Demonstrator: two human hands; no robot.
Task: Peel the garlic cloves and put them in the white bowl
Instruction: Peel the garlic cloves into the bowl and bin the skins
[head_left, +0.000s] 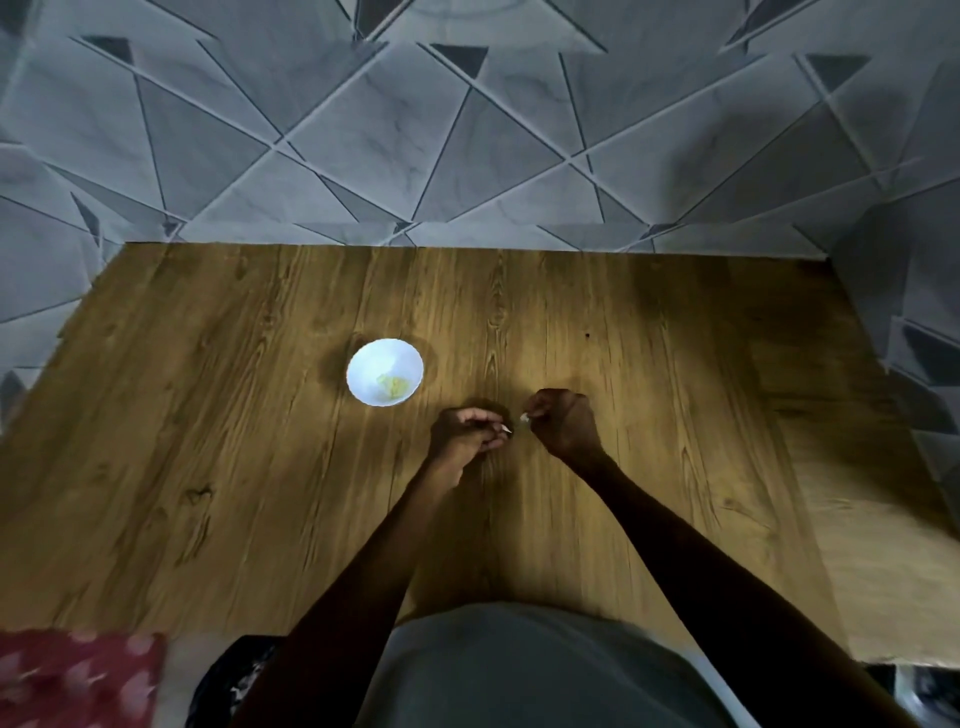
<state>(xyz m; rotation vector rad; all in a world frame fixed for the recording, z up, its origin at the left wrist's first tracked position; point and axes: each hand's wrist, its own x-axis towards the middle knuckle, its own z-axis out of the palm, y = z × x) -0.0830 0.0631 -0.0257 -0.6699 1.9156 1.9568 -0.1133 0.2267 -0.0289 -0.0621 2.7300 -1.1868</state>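
Backdrop: grey tiles with a dark triangle pattern, beyond a wooden table (208, 415).
Landmark: white bowl (385, 371), upright on the table.
In the bowl: small yellowish heap of garlic (393, 385), toward the near side; count not readable.
Left hand (467, 434): near the bowl, to its near right; fingers curled, pinching a pale sliver (504, 427) at the tips.
Right hand (563, 423): farther right of the bowl, past the left hand; curled in a loose fist, pinching a pale scrap (524, 416).
Between the hands: narrow gap; sliver and scrap close but apart.
Clove or skin: too small to tell which is which.
Done: judged partly, with some peeled garlic already in the bowl.
In hand: probably one clove, mid-strip.
Remaining: finish the stripping, then a short carry left to the bowl; no unpeeled cloves visible on the table around the bowl, so possibly the last one, though not certain.
Elsewhere: red patterned cloth (78, 675), well to the near left of the bowl, past the table edge.
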